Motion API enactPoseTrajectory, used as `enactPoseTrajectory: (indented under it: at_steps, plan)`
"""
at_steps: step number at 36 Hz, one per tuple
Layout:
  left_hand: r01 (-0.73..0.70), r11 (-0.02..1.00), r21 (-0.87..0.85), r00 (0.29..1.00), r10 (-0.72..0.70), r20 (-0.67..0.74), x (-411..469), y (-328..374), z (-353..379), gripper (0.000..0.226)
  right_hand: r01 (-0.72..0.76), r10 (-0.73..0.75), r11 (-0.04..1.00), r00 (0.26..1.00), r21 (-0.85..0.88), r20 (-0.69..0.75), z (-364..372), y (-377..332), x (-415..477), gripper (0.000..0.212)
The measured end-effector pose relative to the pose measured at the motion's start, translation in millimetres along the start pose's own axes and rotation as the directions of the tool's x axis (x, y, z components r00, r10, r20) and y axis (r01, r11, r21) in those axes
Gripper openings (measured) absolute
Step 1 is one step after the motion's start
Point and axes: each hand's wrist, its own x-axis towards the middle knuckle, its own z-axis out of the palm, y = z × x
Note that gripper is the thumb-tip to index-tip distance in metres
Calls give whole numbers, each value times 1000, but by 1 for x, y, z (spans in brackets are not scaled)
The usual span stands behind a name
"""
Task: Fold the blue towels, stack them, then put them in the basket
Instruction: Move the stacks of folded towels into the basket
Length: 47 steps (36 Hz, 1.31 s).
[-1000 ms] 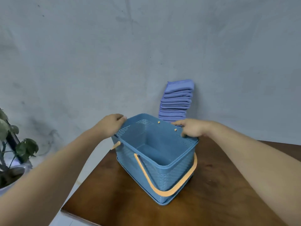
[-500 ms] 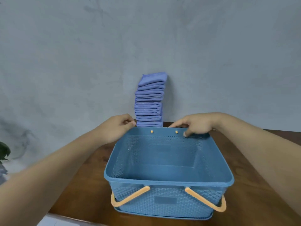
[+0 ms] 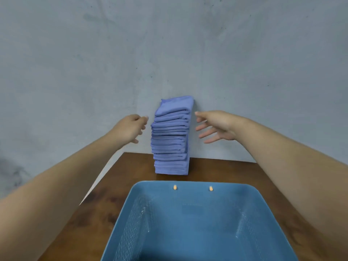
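The towels point(image 3: 171, 140) stand stacked on the tabletop point(image 3: 216, 170) behind the basket point(image 3: 188, 184). Left hand point(image 3: 130, 129), fingers point(image 3: 140, 127) loosely curled, and right hand point(image 3: 219, 126), fingers point(image 3: 207, 134) spread, flank the stack, neither touching it.

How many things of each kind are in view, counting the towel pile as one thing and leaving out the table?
Stack of folded blue cloth towels: 1
Blue perforated plastic basket: 1
Small orange pegs on the basket's far wall: 2
Bare hands, the left hand and the right hand: 2
Total: 6
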Motion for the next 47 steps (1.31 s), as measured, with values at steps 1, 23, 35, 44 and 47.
enactPoseTrajectory:
  at_steps: [1, 23, 35, 44, 47]
  plan:
    - [29, 999, -40, 1000, -29, 0, 16, 6, -1, 43, -32, 32, 997, 999, 77, -5, -1, -7, 12, 64]
    - [251, 967, -52, 948, -234, 215, 127, 16, 47, 61, -329, 313, 868, 944, 372, 105, 21, -36, 136, 84]
    - [187, 942, -279, 978, -152, 142, 107, 13, 37, 75, -7, 20, 967, 999, 255, -49, 30, -55, 107, 44]
    - [-12, 746, -665, 969, 173, 177, 54, 40, 11, 70, 374, -374, 895, 926, 245, -46, 17, -78, 51, 48]
    - [-76, 643, -762, 952, 275, 137, 34, 49, 9, 65, 469, -472, 852, 880, 231, -45, 13, -85, 32, 51]
